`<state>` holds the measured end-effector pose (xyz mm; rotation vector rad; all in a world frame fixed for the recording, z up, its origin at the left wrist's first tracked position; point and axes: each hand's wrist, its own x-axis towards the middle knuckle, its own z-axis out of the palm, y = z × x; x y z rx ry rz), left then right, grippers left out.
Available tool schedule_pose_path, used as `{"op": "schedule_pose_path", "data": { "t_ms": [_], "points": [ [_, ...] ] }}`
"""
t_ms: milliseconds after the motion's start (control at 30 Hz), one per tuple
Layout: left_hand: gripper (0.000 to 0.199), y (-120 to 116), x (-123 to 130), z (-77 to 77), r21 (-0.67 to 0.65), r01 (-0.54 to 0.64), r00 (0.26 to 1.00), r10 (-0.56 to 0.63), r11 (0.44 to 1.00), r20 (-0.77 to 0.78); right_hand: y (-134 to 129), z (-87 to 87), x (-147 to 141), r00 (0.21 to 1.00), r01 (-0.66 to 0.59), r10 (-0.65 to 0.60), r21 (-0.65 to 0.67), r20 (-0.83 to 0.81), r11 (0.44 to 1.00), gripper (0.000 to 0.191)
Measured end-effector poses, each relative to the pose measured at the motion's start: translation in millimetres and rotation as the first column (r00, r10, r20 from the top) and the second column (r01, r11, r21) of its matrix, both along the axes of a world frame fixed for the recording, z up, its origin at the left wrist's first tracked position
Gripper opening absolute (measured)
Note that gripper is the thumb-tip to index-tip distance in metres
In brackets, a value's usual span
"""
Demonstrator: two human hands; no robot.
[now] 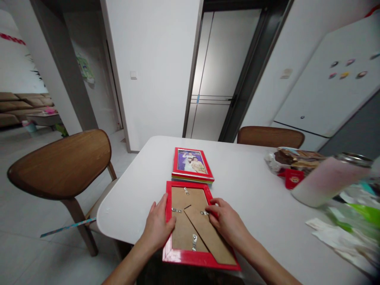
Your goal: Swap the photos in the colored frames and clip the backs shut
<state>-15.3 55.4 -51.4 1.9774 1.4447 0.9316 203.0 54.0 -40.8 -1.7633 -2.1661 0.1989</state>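
A red picture frame (181, 256) lies back side up at the table's near edge, with a brown backing board (181, 235), a slanted stand flap (212, 237) and metal clips on its sides. My left hand (157, 225) grips the frame's left edge, thumb over the border. My right hand (224, 219) is at the right side, its bent fingers pressed together at the right metal clip (204, 213). Just beyond lies a stack of frames, the top one a red frame (192, 162) with a photo of people facing up.
On the white table (252, 190), a pink and white tumbler (329, 180), a red packet (293, 179), a plastic-wrapped package (297, 158) and tissues (335, 237) sit at the right. Wooden chairs (62, 164) stand left and behind.
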Motion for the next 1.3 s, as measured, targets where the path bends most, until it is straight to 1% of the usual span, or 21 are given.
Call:
{"op": "schedule_pose_path", "data": {
  "t_ms": [100,200,267,300,367,467,600,667,800,967,1033,1167,1233,1300],
  "points": [
    [0.059,-0.9,0.5,1.8,0.001,-0.005,1.000,0.005,1.000,0.003,2.5,-3.1,-7.1,0.998,0.041,-0.041,0.010,0.036,0.999,0.027],
    [0.058,-2.5,-0.4,-0.9,-0.004,-0.041,0.998,0.041,0.999,0.045,-2.8,-4.2,-7.1,0.999,0.027,-0.028,0.059,0.025,0.998,0.028],
    [0.058,-3.1,-1.7,-4.7,-0.020,-0.063,0.995,0.065,0.998,0.075,-11.3,-3.4,-6.1,0.999,-0.019,0.022,0.128,-0.023,0.992,0.028],
    [0.059,-3.3,-2.5,-6.6,-0.028,-0.067,0.994,0.069,0.997,0.089,-16.5,-2.1,-6.7,0.996,-0.058,0.067,0.156,-0.056,0.986,0.028],
    [0.060,-3.2,-4.0,-9.4,-0.032,-0.071,0.990,0.074,0.997,0.116,-26.8,2.6,-10.7,0.975,-0.160,0.182,0.172,-0.123,0.972,0.028],
    [0.061,-2.7,-5.6,-10.7,-0.035,-0.094,0.984,0.099,0.995,0.151,-36.1,12.1,-20.5,0.927,-0.304,0.326,0.135,-0.185,0.943,0.028],
    [0.062,-1.6,-7.1,-12.5,-0.042,-0.119,0.975,0.125,0.992,0.184,-35.9,19.4,-27.9,0.881,-0.435,0.441,0.074,-0.171,0.898,0.030],
    [0.064,-1.0,-7.4,-14.9,-0.027,-0.124,0.973,0.127,0.992,0.192,-34.3,20.3,-28.2,0.872,-0.466,0.467,0.040,-0.149,0.884,0.031],
    [0.066,0.1,-7.4,-19.2,-0.004,-0.129,0.972,0.127,0.992,0.199,-34.1,23.1,-27.6,0.865,-0.491,0.488,0.004,-0.116,0.871,0.034],
    [0.067,-0.8,-7.2,-18.7,0.012,-0.141,0.960,0.134,0.990,0.247,-37.5,27.7,-29.9,0.844,-0.526,0.516,-0.041,-0.144,0.849,0.034],
    [0.061,-1.4,-7.5,-17.3,0.031,-0.149,0.954,0.135,0.988,0.269,-36.7,26.2,-31.7,0.846,-0.524,0.512,-0.052,-0.146,0.850,0.034],
    [0.025,-1.4,-8.2,-15.4,0.053,-0.168,0.949,0.147,0.984,0.279,-30.7,18.6,-36.1,0.855,-0.514,0.505,-0.060,-0.121,0.856,0.021],
    [0.020,-0.9,-8.6,-15.4,0.048,-0.172,0.946,0.151,0.984,0.285,-28.1,15.4,-38.3,0.859,-0.508,0.500,-0.061,-0.113,0.859,0.016],
    [0.019,-0.8,-8.9,-15.7,0.045,-0.168,0.945,0.147,0.985,0.293,-27.1,14.4,-40.0,0.866,-0.496,0.489,-0.065,-0.102,0.866,0.018]
  ]
}}
